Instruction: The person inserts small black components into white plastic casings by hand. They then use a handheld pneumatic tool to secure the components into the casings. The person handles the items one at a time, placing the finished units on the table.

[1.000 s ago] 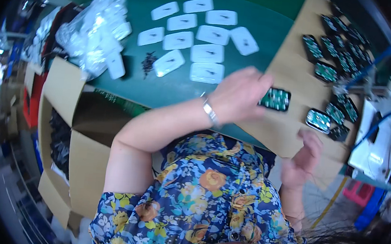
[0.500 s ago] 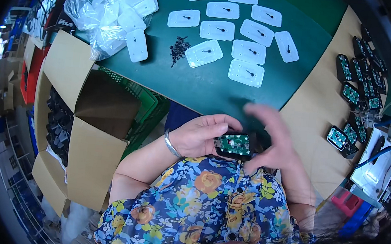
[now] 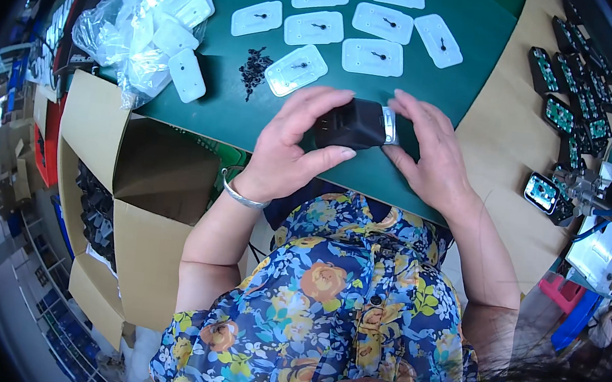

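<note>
My left hand [image 3: 293,138] is closed round a black plastic housing [image 3: 354,124], fingers along its far side and thumb along its near side. The housing is tipped, so the circuit board inside no longer faces up. My right hand [image 3: 428,147] grips a white cover plate [image 3: 390,125] by its two ends, between fingertips and thumb. The plate stands on edge against or very near the housing's right side; whether they touch I cannot tell. Beyond my hands, several white cover plates [image 3: 373,56], each with a small black piece on it, lie on the green table [image 3: 253,127].
Small black parts [image 3: 255,72] lie in a pile near a clear bag of white covers [image 3: 141,28]. Left stands an open carton [image 3: 149,249] of black parts. On brown board [image 3: 504,158] at right are several black housings with green boards [image 3: 560,112], beside a metal fixture [image 3: 604,194].
Both hands have moved away from my body, over the table. The housing has been turned from board-up. My right hand, empty before, now holds the nearest white plate, gone from its place.
</note>
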{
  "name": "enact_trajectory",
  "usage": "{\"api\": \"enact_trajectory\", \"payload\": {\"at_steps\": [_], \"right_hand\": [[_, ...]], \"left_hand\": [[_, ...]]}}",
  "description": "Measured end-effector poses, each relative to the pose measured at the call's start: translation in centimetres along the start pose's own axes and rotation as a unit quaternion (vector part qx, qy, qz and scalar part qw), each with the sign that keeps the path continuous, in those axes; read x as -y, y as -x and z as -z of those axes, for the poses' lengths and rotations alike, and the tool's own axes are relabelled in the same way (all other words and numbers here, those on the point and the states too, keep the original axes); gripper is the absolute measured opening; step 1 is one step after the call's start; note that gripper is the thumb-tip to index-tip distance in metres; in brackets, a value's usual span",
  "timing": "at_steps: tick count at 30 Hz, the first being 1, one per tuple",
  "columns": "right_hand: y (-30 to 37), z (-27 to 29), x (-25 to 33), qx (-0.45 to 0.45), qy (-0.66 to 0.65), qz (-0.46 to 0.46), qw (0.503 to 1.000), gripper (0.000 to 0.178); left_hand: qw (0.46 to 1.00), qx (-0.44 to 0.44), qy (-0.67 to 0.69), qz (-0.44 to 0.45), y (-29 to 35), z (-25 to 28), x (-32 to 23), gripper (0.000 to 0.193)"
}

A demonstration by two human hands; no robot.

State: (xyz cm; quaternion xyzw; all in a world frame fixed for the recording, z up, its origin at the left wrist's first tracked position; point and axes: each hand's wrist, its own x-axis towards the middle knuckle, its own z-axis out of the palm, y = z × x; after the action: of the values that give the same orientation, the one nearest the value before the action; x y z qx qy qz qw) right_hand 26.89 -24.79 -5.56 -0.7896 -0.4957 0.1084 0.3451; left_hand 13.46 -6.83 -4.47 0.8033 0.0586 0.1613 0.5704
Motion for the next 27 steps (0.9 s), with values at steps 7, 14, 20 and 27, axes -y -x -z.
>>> {"api": "enact_trajectory", "payload": {"at_steps": [7,14,20,27], "right_hand": [[2.4,0.4,0.9,-0.028,-0.020,-0.087,0.996,0.077],[2.7,0.2,0.6,-0.039,-0.019,-0.076,0.996,0.074],[2.6,-0.2,0.6,-0.044,-0.019,-0.059,0.997,0.072],[2.5,-0.1,1.0,-0.044,-0.028,-0.067,0.996,0.065]], "left_hand": [[0.978,0.071,-0.182,-0.071,-1.4,-1.2,0.2,0.054],[0.962,0.096,-0.235,-0.100,-1.8,-1.3,0.5,0.056],[0.933,0.131,-0.300,-0.147,-2.2,-1.3,-0.3,0.057],[0.910,0.102,-0.376,-0.140,-1.4,-2.0,-0.5,0.056]]}}
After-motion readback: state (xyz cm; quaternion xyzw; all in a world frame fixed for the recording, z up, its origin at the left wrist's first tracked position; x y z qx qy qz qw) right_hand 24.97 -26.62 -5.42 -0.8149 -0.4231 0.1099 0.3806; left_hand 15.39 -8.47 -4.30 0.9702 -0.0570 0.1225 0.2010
